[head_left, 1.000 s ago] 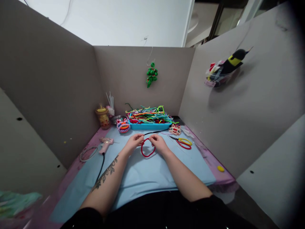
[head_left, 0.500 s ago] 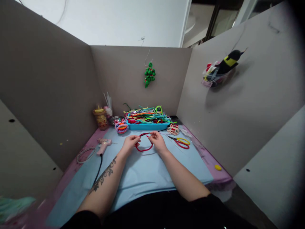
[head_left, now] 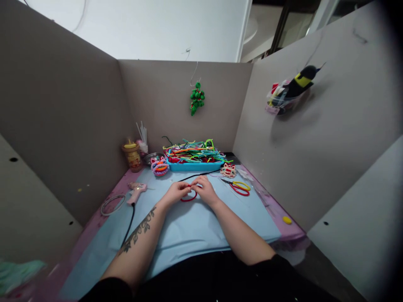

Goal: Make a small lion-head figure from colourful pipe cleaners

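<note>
A red pipe cleaner (head_left: 189,200) is bent into a small loop between my hands, above the blue table cover. My left hand (head_left: 178,193) pinches it from the left. From the right, my right hand (head_left: 204,189) pinches it too, and the fingertips of both hands nearly meet at the top of the loop. Those fingers hide the ends of the pipe cleaner. To the right of my right hand lie scissors (head_left: 239,188) with one yellow and one red handle.
A blue tray (head_left: 195,167) heaped with colourful pipe cleaners stands at the back. Beside it sit a purple-and-orange figure (head_left: 160,167) and a cream-and-red one (head_left: 228,170). A pink glue gun (head_left: 137,192) with a cable lies left; a lidded cup (head_left: 132,157) stands behind. Grey partitions enclose the table.
My hands have come closer together, the right one moving left. The red loop has become smaller, and its top is now covered by my fingers.
</note>
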`<act>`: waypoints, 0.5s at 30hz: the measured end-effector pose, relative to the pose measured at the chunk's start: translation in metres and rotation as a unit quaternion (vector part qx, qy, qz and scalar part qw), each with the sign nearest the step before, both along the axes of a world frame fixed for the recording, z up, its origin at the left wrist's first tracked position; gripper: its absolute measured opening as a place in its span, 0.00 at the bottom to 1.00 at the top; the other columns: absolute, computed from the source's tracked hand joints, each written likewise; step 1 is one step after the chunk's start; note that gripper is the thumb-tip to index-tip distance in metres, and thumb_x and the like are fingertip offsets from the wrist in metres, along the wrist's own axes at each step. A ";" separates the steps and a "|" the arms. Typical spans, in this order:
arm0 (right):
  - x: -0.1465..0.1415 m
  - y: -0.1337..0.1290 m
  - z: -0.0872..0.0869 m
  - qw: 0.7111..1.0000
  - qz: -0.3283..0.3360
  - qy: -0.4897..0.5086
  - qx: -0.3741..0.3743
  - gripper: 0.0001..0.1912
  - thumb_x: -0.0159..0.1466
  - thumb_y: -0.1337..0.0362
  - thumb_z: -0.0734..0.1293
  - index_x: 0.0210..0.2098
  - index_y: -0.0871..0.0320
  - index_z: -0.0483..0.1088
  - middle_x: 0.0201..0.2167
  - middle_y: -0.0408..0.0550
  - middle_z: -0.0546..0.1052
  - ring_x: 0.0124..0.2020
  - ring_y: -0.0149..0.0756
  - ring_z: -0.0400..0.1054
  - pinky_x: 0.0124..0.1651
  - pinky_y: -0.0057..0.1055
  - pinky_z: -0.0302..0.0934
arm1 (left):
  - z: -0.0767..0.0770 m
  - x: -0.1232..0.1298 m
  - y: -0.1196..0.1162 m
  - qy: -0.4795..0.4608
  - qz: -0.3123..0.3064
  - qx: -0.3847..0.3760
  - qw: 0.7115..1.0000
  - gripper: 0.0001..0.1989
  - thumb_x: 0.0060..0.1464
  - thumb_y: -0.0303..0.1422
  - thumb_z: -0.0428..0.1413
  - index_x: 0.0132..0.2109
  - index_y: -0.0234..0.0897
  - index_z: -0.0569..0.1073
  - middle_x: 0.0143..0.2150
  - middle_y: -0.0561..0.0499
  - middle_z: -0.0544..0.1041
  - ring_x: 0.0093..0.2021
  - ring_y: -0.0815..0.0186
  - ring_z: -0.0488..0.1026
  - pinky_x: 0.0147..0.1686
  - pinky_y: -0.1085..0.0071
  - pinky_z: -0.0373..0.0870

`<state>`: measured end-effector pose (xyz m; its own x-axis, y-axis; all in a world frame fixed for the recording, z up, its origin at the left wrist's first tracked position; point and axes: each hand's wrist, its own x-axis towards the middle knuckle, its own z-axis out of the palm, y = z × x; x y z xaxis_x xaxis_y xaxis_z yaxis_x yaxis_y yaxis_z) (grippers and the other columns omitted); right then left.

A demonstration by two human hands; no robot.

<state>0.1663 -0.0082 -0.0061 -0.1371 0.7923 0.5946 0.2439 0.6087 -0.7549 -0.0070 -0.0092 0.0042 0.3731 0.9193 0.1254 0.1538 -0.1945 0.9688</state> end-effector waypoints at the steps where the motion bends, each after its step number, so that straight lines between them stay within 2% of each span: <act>1: 0.000 0.001 -0.001 1.000 0.000 0.003 0.002 0.04 0.56 0.65 0.71 0.25 0.50 0.76 0.29 0.45 0.72 0.39 0.42 0.64 0.48 0.40 0.55 | 0.000 -0.001 0.000 -0.006 -0.009 -0.012 1.000 0.20 0.43 0.47 0.62 0.31 0.32 0.76 0.20 0.54 0.70 0.21 0.71 0.62 0.24 0.74 0.56; 6: -0.001 0.001 -0.005 0.999 0.030 -0.011 0.012 0.04 0.58 0.66 0.69 0.28 0.51 0.76 0.30 0.45 0.70 0.37 0.40 0.65 0.44 0.37 0.58 | -0.003 -0.004 0.001 -0.012 -0.031 -0.037 0.999 0.24 0.47 0.53 0.58 0.30 0.32 0.74 0.19 0.55 0.66 0.20 0.73 0.58 0.22 0.74 0.51; 11: -0.003 -0.001 -0.007 0.999 0.035 -0.027 0.022 0.04 0.60 0.67 0.67 0.29 0.53 0.74 0.30 0.45 0.72 0.37 0.39 0.66 0.43 0.35 0.60 | -0.007 -0.003 0.004 -0.010 -0.013 -0.035 0.999 0.23 0.48 0.52 0.58 0.28 0.32 0.72 0.19 0.57 0.63 0.20 0.74 0.55 0.21 0.74 0.48; 15: -0.005 -0.002 -0.007 0.999 0.026 -0.034 0.021 0.03 0.60 0.64 0.68 0.35 0.55 0.73 0.32 0.46 0.73 0.36 0.36 0.67 0.41 0.33 0.63 | -0.005 -0.001 0.004 -0.037 0.027 -0.014 0.999 0.22 0.50 0.50 0.57 0.26 0.33 0.70 0.17 0.58 0.62 0.19 0.74 0.55 0.21 0.74 0.49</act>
<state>0.1617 -0.0105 -0.0132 -0.2184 0.7575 0.6152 0.2612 0.6528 -0.7111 -0.0081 -0.0053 -0.0007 0.3135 0.9413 0.1249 0.0918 -0.1609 0.9827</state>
